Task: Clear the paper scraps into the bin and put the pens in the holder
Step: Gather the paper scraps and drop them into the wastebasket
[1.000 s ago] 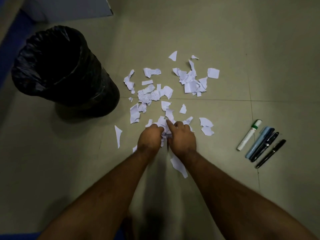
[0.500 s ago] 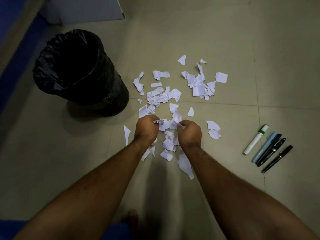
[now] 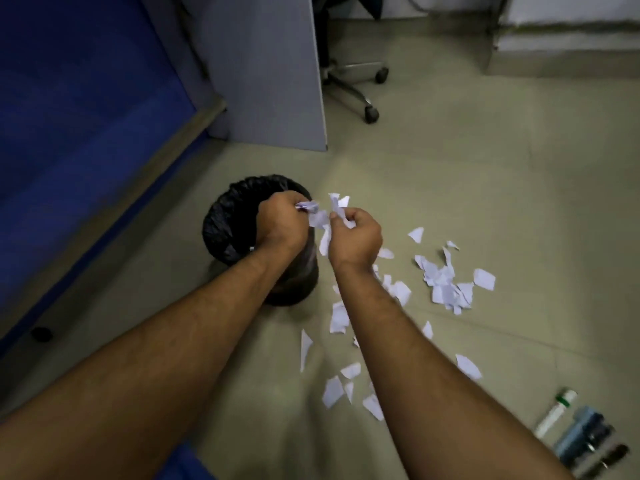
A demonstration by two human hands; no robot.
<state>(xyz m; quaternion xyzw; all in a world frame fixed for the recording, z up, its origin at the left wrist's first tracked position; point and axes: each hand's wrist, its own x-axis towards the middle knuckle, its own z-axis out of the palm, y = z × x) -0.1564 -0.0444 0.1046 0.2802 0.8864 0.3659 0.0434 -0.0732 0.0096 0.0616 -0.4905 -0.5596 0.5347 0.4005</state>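
Now both hands [image 3: 282, 221] [image 3: 356, 237] clutch scraps [image 3: 320, 216] beside bin [image 3: 221, 226]

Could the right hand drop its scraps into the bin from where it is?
Probably not yet: the right hand holds its scraps beside the bin, not over its opening.

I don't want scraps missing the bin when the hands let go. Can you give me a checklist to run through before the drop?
1. Left hand over the bin opening: ok, it hangs above the rim, closed on scraps.
2. Right hand over the opening: not ok, it is beside the bin, above bare floor.
3. Held scraps secure: not ok, loose pieces dangle between the hands.
4. Bin upright with the liner open: ok.
5. Room left inside the bin: cannot tell, the inside is dark.
6. Scraps left on the floor: not ok, the pile remains; the pens lie untouched.
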